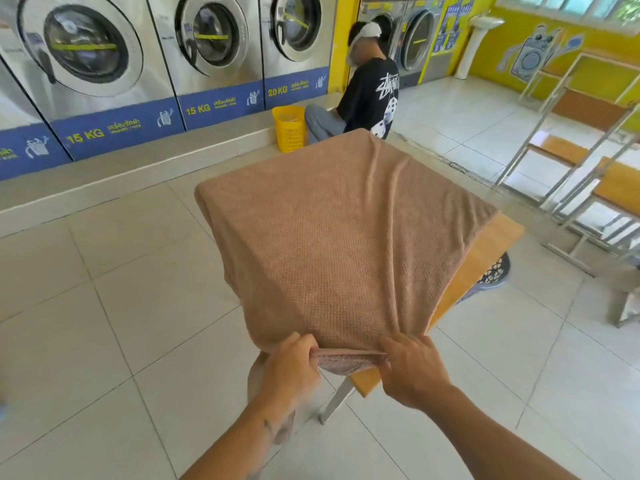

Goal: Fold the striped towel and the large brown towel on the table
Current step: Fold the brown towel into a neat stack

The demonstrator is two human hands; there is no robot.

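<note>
Laundromat floor, washers (104, 57) upper left. Brown towel (339, 230) drapes wooden table (485, 251), frame centre. Left hand (291, 368) and right hand (412, 368) pinch towel's near edge, lower centre.

- "15 KG" in yellow on the blue base panel (114, 133) of a washing machine at the left, with small yellow script beside it too blurred to read.
- "15 KG" again on the next blue panel (221, 106) to its right, with the same unreadable script.
- "20 KG" on the third blue panel (296, 89).
- A white scrawled logo on the back of the black T-shirt (372, 95) of a seated person; its letters cannot be made out.
- Blue posters (445, 32) on the yellow wall: print too small.
</note>
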